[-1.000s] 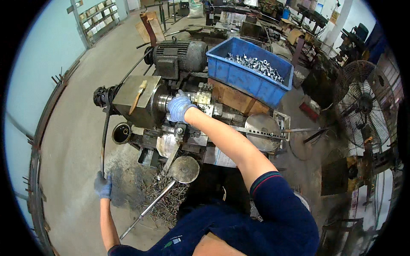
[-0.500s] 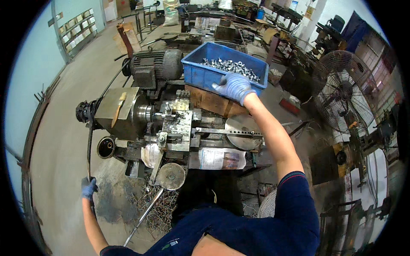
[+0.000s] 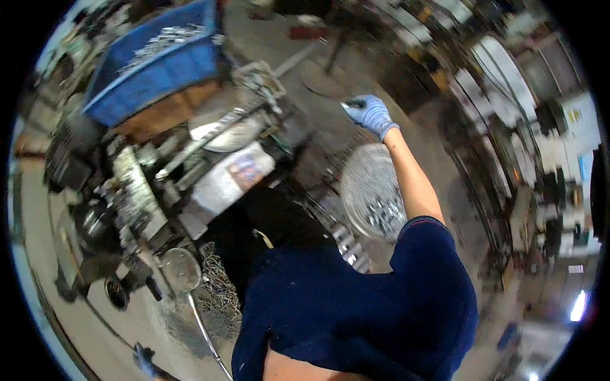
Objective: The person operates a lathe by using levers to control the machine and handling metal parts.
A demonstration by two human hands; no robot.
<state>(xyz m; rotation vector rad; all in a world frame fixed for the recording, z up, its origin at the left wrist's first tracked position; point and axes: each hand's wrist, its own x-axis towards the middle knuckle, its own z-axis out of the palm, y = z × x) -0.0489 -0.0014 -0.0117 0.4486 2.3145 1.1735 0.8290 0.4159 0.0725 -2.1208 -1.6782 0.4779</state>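
My right hand, in a light blue glove, is out over the floor at the right of the machine. Its fingers are drawn together, with a small pale tip showing at them that I cannot make out. Below that hand sits a round, pale woven basket holding shiny metal parts. At the lower left, my gloved left hand is blurred but closed round the end of a long dark rod beside the machine. A blue plastic bin with many small metal parts stands at the upper left.
The lathe-like machine fills the left, with a newspaper sheet on its front. A round metal disc and a shiny bar stick out near me. Metal shavings lie on the floor.
My view has swung to the right. My right hand has left the blue bin's edge and is now out over the floor near the woven basket. My left hand stays at the rod.
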